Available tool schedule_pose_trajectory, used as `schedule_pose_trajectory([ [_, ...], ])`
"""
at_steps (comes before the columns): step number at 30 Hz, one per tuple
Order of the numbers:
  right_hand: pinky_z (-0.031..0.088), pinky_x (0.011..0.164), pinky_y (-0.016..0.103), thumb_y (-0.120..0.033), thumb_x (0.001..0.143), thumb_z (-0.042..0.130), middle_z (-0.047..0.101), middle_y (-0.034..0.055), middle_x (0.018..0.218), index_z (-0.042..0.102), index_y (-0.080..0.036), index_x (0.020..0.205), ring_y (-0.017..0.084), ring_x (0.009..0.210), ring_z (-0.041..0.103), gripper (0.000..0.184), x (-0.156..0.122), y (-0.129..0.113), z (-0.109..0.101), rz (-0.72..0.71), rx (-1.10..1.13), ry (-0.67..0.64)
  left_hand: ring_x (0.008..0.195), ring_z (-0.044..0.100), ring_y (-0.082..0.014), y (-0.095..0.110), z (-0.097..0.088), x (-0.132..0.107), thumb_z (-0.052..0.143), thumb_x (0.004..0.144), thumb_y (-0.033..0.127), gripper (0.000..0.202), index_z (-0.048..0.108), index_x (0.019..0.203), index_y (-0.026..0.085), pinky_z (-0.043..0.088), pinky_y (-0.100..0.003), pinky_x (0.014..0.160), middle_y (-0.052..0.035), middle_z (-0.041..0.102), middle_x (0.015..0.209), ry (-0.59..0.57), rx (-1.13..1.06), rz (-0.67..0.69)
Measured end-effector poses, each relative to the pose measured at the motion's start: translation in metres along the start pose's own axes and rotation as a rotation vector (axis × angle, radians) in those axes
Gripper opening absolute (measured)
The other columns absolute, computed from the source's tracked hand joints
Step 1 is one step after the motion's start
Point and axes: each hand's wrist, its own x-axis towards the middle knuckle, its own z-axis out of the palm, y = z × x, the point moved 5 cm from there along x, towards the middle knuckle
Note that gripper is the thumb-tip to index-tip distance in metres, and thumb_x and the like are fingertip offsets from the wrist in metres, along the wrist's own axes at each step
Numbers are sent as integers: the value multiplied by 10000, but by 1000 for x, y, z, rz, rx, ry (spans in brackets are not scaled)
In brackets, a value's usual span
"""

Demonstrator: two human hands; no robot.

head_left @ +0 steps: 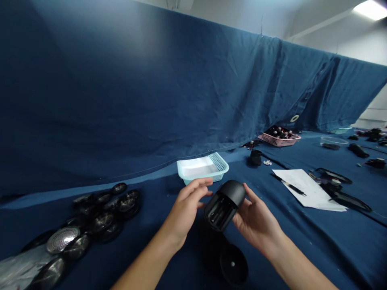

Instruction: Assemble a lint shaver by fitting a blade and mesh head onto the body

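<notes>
A black plastic case (224, 204) is held up over the blue table (169, 262) in the cupped right hand (256, 223); the open left hand (186, 207) is kept just beside it; a light blue basket (202, 169) is seen farther off.

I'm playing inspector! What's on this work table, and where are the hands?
Surface: blue cloth cover, creased.
Things: right hand cradles a black rounded casing with a ribbed open end; left hand is at its side. A dark round piece lies below.
Clutter: round black parts with mesh faces, turquoise basket, pink basket, paper sheet, black pen.
Hands: both bare, both at the casing.
Cables: nothing seen.
Surroundings: hanging blue cloth, ceiling light.
</notes>
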Motion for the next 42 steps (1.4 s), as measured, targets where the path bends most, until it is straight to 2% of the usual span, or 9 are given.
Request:
schedule_pose_trajectory([
  [3, 557, 622, 233, -469, 934, 511, 689, 45, 741, 644, -169, 861, 156, 674, 663, 336, 1, -7, -6, 22, -19, 96, 778, 655, -235, -14, 3, 1, 575, 844, 326, 303, 694, 1061, 151, 511, -272, 537, -123, 698, 942, -102, 34, -236],
  [6, 508, 517, 217, -500, 931, 507, 644, 25, 644, 619, -176, 797, 141, 556, 608, 368, 6, -14, -9, 32, -107, 137, 648, 633, -200, -26, 10, 0, 579, 841, 290, 316, 678, 1085, 114, 517, -263, 488, -105, 672, 756, -247, 21, -294],
  [12, 499, 578, 232, -506, 978, 383, 633, 41, 697, 582, -157, 906, 152, 615, 609, 408, 26, -24, -11, 30, -443, 203, 712, 664, -187, -45, 17, 2, 560, 880, 173, 285, 602, 1138, 60, 567, -278, 595, -111, 673, 838, -173, -62, -288],
  [16, 510, 571, 266, -519, 938, 463, 647, 46, 884, 546, -206, 1094, 167, 671, 613, 360, 28, -37, -10, -17, -578, 207, 748, 662, -191, -52, 21, 0, 519, 914, 146, 263, 554, 1155, 44, 572, -289, 620, -132, 658, 896, -119, -89, -303],
  [21, 552, 616, 273, -622, 858, 505, 594, 44, 1218, 450, -312, 1294, 220, 1022, 608, 538, 25, -59, 11, -235, -1256, 123, 800, 670, -210, -61, 26, 0, 522, 908, 114, 273, 485, 1176, 75, 578, -316, 654, -142, 633, 983, -67, -119, -330],
  [25, 496, 469, 234, -603, 712, 682, 652, 80, 1063, 598, -245, 1158, 256, 882, 644, 578, 37, -61, 22, -244, -1528, 101, 825, 679, -221, -70, 28, -1, 529, 898, 102, 258, 468, 1148, 94, 581, -334, 669, -154, 609, 1056, -66, -158, -353],
  [30, 427, 359, 207, -627, 589, 751, 667, 76, 945, 621, -221, 1124, 198, 626, 641, 684, 48, -56, 32, -305, -1768, 83, 808, 684, -215, -75, 29, -4, 549, 879, 92, 253, 472, 1119, 106, 586, -351, 665, -157, 587, 1103, -64, -201, -356],
  [36, 429, 344, 189, -395, 597, 750, 673, 33, 840, 653, -228, 1096, 180, 595, 640, 536, 55, -52, 38, -328, -1899, 92, 783, 676, -211, -69, 33, -8, 572, 886, 171, 265, 478, 1128, 119, 569, -310, 580, -154, 610, 1064, -36, -176, -331],
  [42, 418, 396, 148, -336, 617, 744, 663, -35, 700, 705, -256, 1035, 153, 633, 647, 427, 69, -116, 33, -318, -1995, 120, 873, 670, -234, -58, 28, -11, 628, 855, 327, 391, 491, 1180, 160, 571, -304, 593, -144, 573, 1200, -65, -149, -349],
])
